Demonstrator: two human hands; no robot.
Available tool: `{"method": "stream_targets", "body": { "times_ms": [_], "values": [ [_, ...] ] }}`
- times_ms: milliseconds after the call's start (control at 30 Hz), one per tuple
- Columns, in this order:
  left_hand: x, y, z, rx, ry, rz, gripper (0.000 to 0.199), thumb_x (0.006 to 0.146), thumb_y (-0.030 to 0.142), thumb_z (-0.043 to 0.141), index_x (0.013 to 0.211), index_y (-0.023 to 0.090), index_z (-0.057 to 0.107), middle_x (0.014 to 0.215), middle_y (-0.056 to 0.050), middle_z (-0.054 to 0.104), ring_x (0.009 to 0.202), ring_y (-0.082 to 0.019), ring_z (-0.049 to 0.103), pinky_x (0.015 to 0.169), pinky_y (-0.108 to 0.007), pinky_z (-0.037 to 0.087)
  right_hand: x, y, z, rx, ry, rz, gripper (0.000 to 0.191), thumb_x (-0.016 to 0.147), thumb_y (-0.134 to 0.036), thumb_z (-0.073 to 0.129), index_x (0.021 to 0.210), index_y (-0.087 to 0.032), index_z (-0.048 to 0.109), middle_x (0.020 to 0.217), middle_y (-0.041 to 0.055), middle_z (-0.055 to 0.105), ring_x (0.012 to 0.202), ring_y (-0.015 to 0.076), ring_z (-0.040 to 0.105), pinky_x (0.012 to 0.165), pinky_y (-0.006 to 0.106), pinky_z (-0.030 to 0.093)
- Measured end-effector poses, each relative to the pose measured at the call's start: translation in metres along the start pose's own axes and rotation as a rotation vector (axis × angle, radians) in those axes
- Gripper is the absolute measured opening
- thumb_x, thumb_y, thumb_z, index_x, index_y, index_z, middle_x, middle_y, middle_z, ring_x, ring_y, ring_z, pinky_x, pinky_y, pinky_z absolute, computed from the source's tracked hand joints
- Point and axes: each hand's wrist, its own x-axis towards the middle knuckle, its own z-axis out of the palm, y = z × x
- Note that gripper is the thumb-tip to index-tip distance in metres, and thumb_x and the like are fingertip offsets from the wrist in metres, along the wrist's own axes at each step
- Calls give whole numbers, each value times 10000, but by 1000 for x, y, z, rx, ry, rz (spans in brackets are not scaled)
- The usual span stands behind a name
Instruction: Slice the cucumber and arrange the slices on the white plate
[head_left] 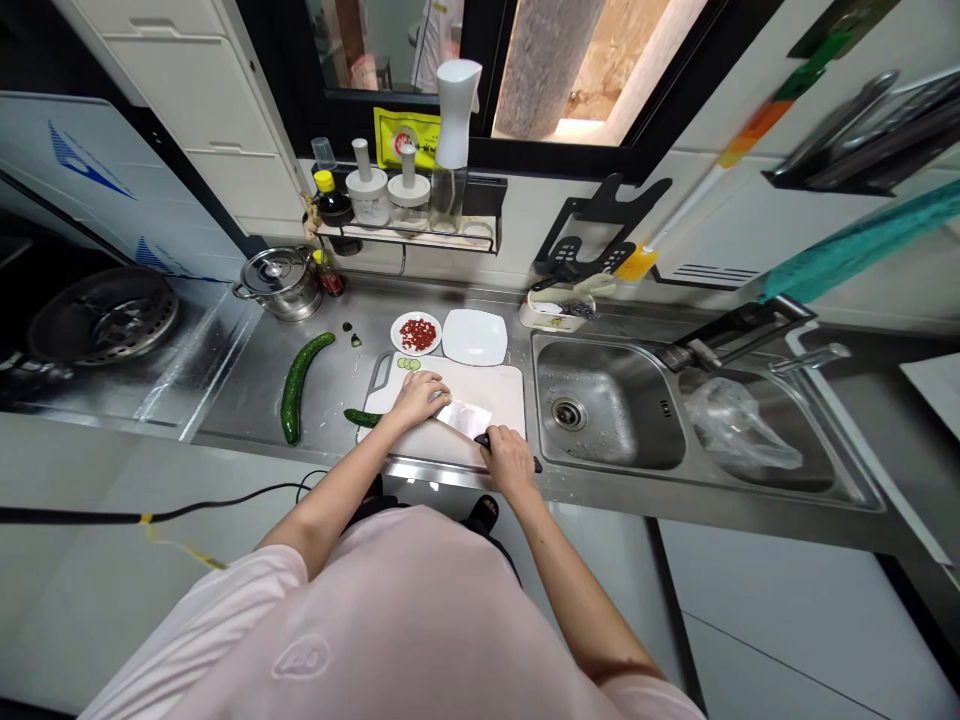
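Note:
My right hand [510, 460] is closed around the black handle of a cleaver [466, 415], whose broad blade lies over the cutting board [504, 388]. My left hand [417, 402] presses down on a cucumber [363, 417] at the blade's left side; one end of the cucumber sticks out to the left, and the rest is hidden under my fingers. Several thin cucumber slices [409, 364] rest near the board's top edge. A whole cucumber [294, 395] lies on the steel counter to the left, with small cut-off ends [355, 340] near it.
Behind the board stand a plate of chopped red pieces [397, 345] and a white square plate [475, 337]. A lidded pot [279, 283] is at the back left, a wok [105, 310] farther left. A sink [611, 430] adjoins the board's right side. Jars [367, 200] line a shelf.

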Motion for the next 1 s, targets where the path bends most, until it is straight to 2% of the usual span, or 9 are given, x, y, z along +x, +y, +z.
{"method": "stream_targets", "body": {
  "times_ms": [100, 167, 267, 367, 467, 633, 800, 1000],
  "values": [
    [-1, 0, 2, -41, 47, -13, 167, 814, 342, 581, 854, 228, 696, 1015, -43, 616, 1007, -191, 522, 962, -353, 361, 0, 2, 0, 13, -20, 20, 125, 818, -252, 596, 908, -191, 534, 879, 41, 576, 832, 187, 479, 702, 280, 284],
    [-2, -3, 6, -68, 117, -79, 169, 822, 334, 564, 837, 219, 687, 964, -45, 621, 963, -186, 536, 905, -325, 399, 1, 5, 1, 28, -47, 53, 124, 821, -255, 590, 910, -190, 535, 894, 46, 580, 842, 186, 485, 705, 277, 286],
    [-2, -16, 11, -121, 226, -282, 183, 832, 330, 538, 867, 211, 672, 913, -44, 639, 873, -176, 566, 803, -293, 435, 0, 10, 1, 58, -89, 126, 125, 827, -252, 576, 928, -192, 535, 903, 49, 585, 851, 184, 498, 704, 272, 291],
    [2, -38, 15, -184, 238, -531, 186, 803, 336, 566, 880, 200, 668, 789, -27, 651, 755, -164, 586, 688, -266, 435, -2, 15, 0, 89, -104, 186, 136, 827, -242, 568, 950, -196, 533, 918, 46, 593, 861, 182, 512, 702, 268, 297],
    [10, -58, 19, -201, 257, -651, 205, 774, 349, 593, 867, 186, 674, 741, -20, 646, 694, -152, 583, 643, -253, 421, -3, 18, 0, 126, -126, 211, 148, 827, -242, 567, 961, -193, 532, 932, 46, 599, 874, 181, 523, 697, 265, 302],
    [29, -74, 24, -232, 216, -644, 229, 760, 309, 604, 933, 179, 681, 768, -22, 667, 711, -144, 585, 660, -242, 421, -3, 18, 3, 157, -143, 235, 152, 830, -245, 553, 973, -195, 535, 945, 44, 606, 884, 177, 537, 685, 260, 305],
    [47, -78, 26, -137, 182, -590, 252, 788, 340, 586, 972, 204, 692, 843, -47, 689, 781, -168, 591, 732, -271, 427, -2, 19, 7, 173, -137, 229, 162, 825, -251, 550, 978, -199, 533, 942, 33, 604, 874, 173, 539, 678, 258, 305],
    [54, -77, 23, -45, 128, -526, 233, 794, 295, 574, 995, 233, 675, 844, -44, 688, 820, -184, 594, 767, -277, 419, -3, 20, 7, 188, -153, 250, 180, 822, -250, 550, 994, -202, 533, 951, 39, 603, 892, 174, 539, 680, 254, 312]
  ]
}}
